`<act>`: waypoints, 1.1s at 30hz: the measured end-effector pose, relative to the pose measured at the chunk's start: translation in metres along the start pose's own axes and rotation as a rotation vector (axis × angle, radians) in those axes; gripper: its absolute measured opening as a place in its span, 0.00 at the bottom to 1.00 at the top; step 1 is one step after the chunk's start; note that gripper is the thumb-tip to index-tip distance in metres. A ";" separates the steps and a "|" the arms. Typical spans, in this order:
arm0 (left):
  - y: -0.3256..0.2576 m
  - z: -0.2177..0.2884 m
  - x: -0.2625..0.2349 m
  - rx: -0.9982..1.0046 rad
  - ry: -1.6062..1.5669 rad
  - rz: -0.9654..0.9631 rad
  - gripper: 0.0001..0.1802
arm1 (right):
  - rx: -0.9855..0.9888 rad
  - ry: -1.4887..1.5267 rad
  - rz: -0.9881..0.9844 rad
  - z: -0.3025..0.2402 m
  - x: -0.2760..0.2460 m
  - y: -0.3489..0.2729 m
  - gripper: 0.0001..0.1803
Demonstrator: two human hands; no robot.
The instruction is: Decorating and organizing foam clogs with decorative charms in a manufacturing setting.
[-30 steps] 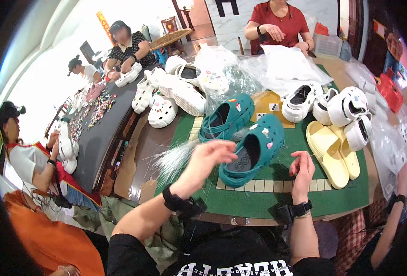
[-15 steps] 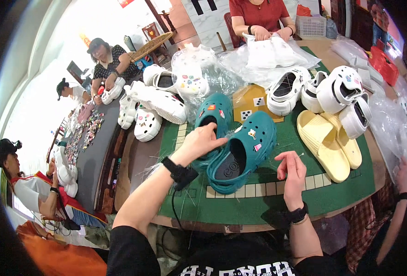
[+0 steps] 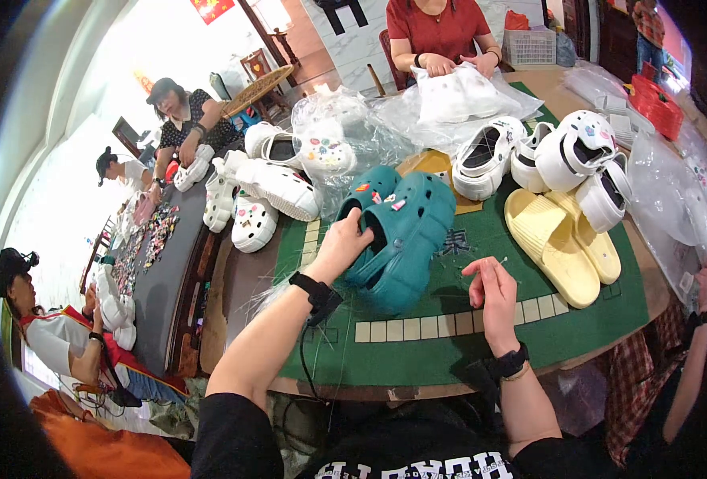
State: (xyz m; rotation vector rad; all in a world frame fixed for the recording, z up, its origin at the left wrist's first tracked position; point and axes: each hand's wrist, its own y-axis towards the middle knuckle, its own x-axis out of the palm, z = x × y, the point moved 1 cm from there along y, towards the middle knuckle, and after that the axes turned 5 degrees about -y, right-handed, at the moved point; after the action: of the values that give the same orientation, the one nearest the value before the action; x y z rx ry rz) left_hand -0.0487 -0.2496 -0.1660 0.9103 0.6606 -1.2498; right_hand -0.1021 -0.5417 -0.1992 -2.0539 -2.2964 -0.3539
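Note:
A pair of teal clogs point(image 3: 405, 247) with small charms is tilted on its side over the green table mat point(image 3: 481, 359). My left hand point(image 3: 345, 247) grips both clogs at their openings, its fingers partly hidden inside. To the right of them, my right hand point(image 3: 493, 299) is held above the mat with its fingers pressed together. A tiny pale, thin thing point(image 3: 504, 259) shows at its fingertips, too small to name. Beyond that hand lies a pair of yellow slides point(image 3: 557, 243).
White clogs point(image 3: 254, 223) and clear plastic bags point(image 3: 341, 120) stand at the far left. More white clogs point(image 3: 585, 148) are at the far right. Thin clear strands lie near my left forearm. Across the table, a person in red handles a white bagged item point(image 3: 465, 92). Other people sit at left.
My left hand has brought the two teal clogs together and tipped them sideways, the right-hand one moving left against the other. My right hand has shifted slightly left.

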 end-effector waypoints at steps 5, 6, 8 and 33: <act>-0.025 0.028 -0.034 -0.028 -0.070 0.118 0.16 | 0.005 -0.031 0.026 -0.002 -0.005 0.002 0.17; -0.037 0.035 -0.045 -0.025 -0.064 0.130 0.16 | -0.011 -0.064 0.075 -0.004 -0.004 0.001 0.17; -0.069 0.050 -0.064 -0.025 -0.067 0.165 0.15 | -0.080 0.008 0.105 0.001 -0.008 0.004 0.16; -0.310 0.069 -0.052 0.058 -0.550 0.332 0.10 | -1.053 -0.572 -0.739 -0.144 0.115 -0.105 0.14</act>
State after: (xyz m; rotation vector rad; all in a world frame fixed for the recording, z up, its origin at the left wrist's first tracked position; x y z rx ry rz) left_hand -0.3658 -0.3014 -0.1539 0.6449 0.0335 -1.1495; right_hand -0.2368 -0.4682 -0.0537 -1.4875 -3.7560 -1.4118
